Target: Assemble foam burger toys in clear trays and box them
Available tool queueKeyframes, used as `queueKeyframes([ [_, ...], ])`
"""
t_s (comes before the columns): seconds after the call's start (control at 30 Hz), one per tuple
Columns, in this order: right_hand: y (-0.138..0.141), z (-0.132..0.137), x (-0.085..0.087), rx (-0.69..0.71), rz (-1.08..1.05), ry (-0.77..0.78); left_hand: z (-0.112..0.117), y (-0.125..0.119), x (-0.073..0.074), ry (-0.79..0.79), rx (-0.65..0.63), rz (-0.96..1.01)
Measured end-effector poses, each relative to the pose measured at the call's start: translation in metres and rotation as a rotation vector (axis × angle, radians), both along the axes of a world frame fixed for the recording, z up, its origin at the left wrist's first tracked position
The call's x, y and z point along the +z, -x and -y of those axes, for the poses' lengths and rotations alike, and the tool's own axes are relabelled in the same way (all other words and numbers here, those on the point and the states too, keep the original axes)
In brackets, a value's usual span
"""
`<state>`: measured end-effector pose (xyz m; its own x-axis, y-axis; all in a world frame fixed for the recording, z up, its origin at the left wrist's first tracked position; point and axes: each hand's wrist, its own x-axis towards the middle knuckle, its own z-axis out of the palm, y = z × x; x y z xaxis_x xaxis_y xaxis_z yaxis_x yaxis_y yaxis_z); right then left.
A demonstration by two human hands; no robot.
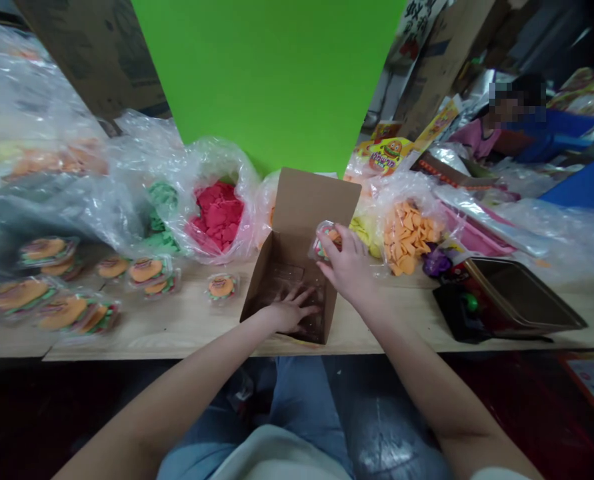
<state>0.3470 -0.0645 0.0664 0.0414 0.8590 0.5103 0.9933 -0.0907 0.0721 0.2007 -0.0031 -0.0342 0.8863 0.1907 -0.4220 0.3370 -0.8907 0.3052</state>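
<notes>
In the middle of the wooden bench stands an open cardboard box (319, 200) with its lid raised at the back. My left hand (291, 311) reaches into it, fingers spread over clear plastic packs (283, 279) along the bottom. Between the thumb and fingers of my right hand (347, 261) is a clear plastic pack with a burger-shaped sweet (323, 241) inside, held above the box's right side. Another packed burger sweet (221, 287) lies just left of the box.
More packed burger sweets (147, 272) lie at the left. Behind are plastic bags of green pieces (163, 213), red pieces (217, 217) and orange pieces (409, 233). A dark tray (521, 293) is at the right. A green panel (271, 73) stands behind; another person (481, 133) is far right.
</notes>
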Motion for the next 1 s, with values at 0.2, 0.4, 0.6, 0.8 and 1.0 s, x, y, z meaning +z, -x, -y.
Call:
queueKeyframes([
  [0.2, 0.021, -0.011, -0.015, 0.015, 0.035, 0.156, 0.001, -0.006, 0.002, -0.056, 0.079, 0.05],
  [0.4, 0.02, -0.008, -0.022, 0.0, -0.01, 0.144, 0.003, 0.029, 0.057, 0.054, 0.026, 0.227],
  [0.6, 0.013, -0.01, -0.025, 0.015, -0.034, 0.127, 0.027, 0.032, 0.066, 0.212, 0.061, -0.145],
  [0.8, 0.013, -0.008, -0.017, 0.036, -0.086, 0.083, -0.01, -0.007, 0.071, 0.327, -0.017, -0.203],
  [1.0, -0.001, -0.006, -0.014, 0.001, -0.121, 0.039, 0.012, -0.044, 0.046, 0.22, 0.009, -0.118],
])
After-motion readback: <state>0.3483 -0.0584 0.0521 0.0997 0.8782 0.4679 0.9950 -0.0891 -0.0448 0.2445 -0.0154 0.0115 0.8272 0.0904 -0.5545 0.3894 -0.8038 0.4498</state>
